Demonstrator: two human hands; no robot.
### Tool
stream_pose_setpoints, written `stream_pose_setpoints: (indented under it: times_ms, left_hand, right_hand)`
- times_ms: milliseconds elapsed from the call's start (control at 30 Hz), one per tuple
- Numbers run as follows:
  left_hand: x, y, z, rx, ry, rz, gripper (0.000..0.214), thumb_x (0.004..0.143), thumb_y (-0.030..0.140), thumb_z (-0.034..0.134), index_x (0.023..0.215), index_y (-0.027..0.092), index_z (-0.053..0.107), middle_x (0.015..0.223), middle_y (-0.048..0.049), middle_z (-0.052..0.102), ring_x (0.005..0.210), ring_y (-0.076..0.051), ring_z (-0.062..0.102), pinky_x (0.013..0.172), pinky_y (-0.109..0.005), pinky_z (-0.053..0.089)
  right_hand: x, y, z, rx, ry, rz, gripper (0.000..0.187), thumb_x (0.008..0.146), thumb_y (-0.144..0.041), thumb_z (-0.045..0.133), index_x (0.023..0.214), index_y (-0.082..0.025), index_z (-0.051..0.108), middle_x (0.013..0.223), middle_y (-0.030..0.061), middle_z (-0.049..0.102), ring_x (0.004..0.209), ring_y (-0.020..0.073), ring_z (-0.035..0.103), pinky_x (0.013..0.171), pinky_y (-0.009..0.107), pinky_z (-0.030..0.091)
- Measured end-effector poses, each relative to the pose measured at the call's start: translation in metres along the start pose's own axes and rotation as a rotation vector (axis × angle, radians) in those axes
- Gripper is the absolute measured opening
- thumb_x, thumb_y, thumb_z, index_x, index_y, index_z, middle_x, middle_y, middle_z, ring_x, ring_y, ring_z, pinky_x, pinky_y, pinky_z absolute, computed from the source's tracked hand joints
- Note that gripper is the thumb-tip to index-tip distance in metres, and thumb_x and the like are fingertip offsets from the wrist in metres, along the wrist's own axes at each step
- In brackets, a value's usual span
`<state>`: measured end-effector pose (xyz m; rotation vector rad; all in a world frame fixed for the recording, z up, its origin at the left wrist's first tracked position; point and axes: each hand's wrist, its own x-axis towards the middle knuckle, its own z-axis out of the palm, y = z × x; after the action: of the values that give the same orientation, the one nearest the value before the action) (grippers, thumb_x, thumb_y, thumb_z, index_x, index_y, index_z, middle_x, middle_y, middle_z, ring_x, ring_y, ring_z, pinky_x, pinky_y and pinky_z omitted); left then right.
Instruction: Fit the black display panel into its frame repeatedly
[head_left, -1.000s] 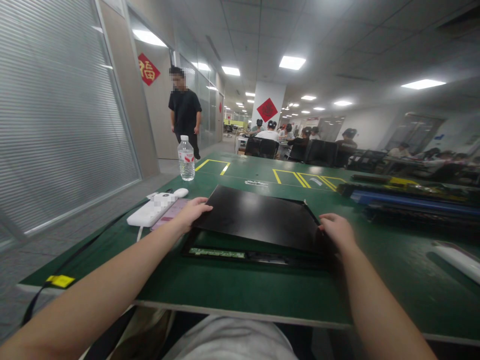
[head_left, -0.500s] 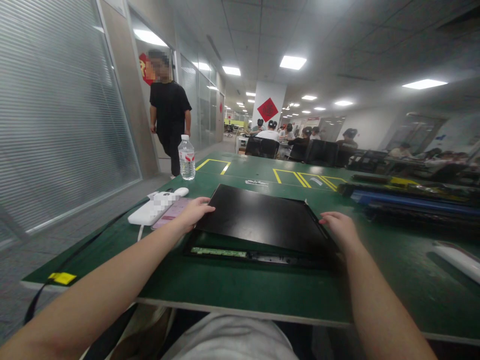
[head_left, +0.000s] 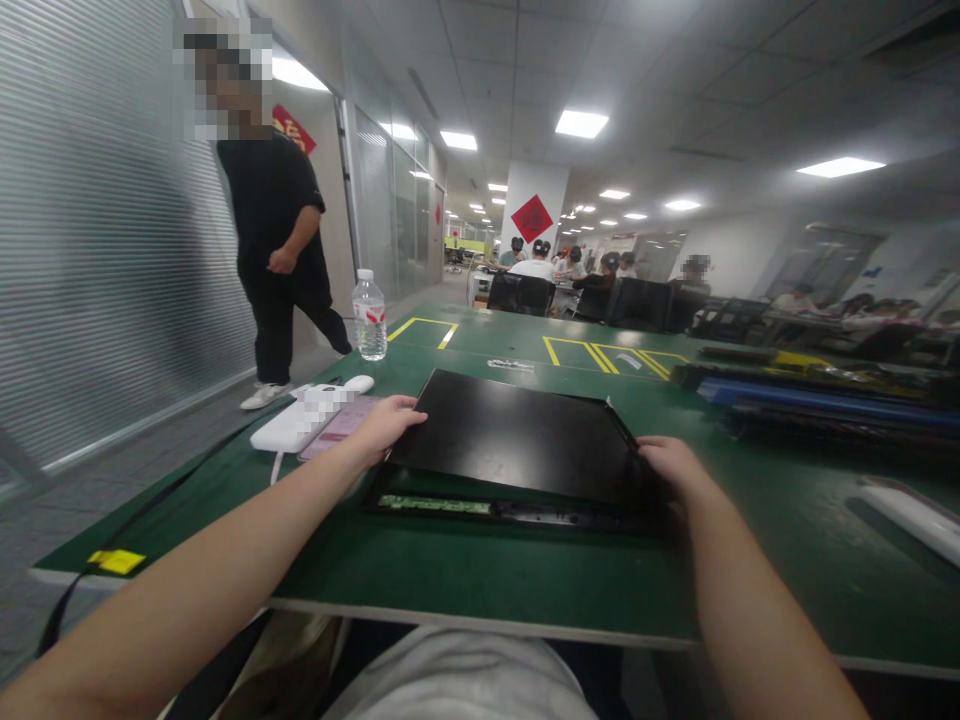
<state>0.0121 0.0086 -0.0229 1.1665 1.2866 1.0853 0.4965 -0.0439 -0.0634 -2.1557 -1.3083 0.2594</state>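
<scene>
A flat black panel [head_left: 517, 430] lies on the green table [head_left: 465, 570], raised slightly at its near edge over a black frame with a green circuit strip [head_left: 433, 505]. My left hand [head_left: 386, 425] grips the panel's left edge, fingers curled onto its top. At the panel's near right corner my right hand [head_left: 671, 465] holds the edge, fingers bent around it.
A white power strip [head_left: 296, 422], a pink phone [head_left: 341, 422] and a water bottle [head_left: 370, 316] stand to the left. Long black and blue parts [head_left: 817, 405] lie at right, with a white object [head_left: 911, 515] nearer. A person in black [head_left: 274, 250] walks along the left aisle; others sit far back.
The person in black has walked much closer along the left aisle. My right hand has shifted slightly down along the panel's right edge. The panel stays in place.
</scene>
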Motion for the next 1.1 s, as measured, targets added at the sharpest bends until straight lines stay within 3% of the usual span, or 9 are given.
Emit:
stream_pose_setpoints:
  times_ms: [133,333,600,733,1100]
  left_hand:
    - [0.001,-0.002,0.000,0.032,0.007,0.008,0.040,0.062,0.020,0.078,0.100,0.018,0.066,0.075,-0.0040,0.074,0.063,-0.022,0.070,0.059,-0.030,0.054]
    - [0.001,-0.002,0.000,0.087,0.032,0.031,0.040,0.061,0.022,0.079,0.099,0.017,0.066,0.075,-0.0044,0.074,0.067,-0.023,0.071,0.062,-0.031,0.054]
    - [-0.002,0.003,0.000,0.055,0.010,-0.016,0.025,0.063,0.021,0.078,0.086,0.020,0.069,0.069,-0.0034,0.074,0.059,-0.022,0.069,0.055,-0.030,0.052]
    - [-0.002,0.002,0.001,0.019,-0.040,-0.020,0.026,0.061,0.020,0.076,0.086,0.018,0.068,0.069,-0.0047,0.074,0.057,-0.022,0.068,0.055,-0.030,0.053]
    - [-0.004,0.002,0.003,0.013,-0.009,-0.053,0.030,0.057,0.023,0.073,0.082,0.025,0.057,0.063,0.0007,0.063,0.060,-0.024,0.065,0.054,-0.033,0.049]
  right_hand:
    - [-0.006,-0.009,-0.003,-0.022,-0.083,0.072,0.051,0.067,-0.012,0.061,0.113,-0.022,0.080,0.094,0.0075,0.079,0.085,0.0236,0.073,0.078,0.029,0.055]
    - [-0.010,-0.013,-0.001,-0.073,-0.071,0.029,0.040,0.062,-0.005,0.061,0.092,-0.021,0.083,0.097,0.0079,0.079,0.094,0.0253,0.073,0.083,0.030,0.055]
    - [-0.010,-0.014,0.000,-0.071,-0.090,0.028,0.039,0.061,-0.002,0.061,0.089,-0.020,0.082,0.102,0.0093,0.079,0.098,0.0260,0.072,0.089,0.031,0.053]
    - [-0.012,-0.016,0.000,-0.076,-0.089,0.046,0.039,0.063,-0.001,0.060,0.090,-0.020,0.081,0.101,0.0096,0.079,0.096,0.0251,0.073,0.086,0.030,0.054]
    - [-0.013,-0.015,0.000,-0.077,-0.082,0.030,0.035,0.066,-0.003,0.062,0.090,-0.021,0.080,0.096,0.0081,0.078,0.088,0.0238,0.072,0.082,0.031,0.054]
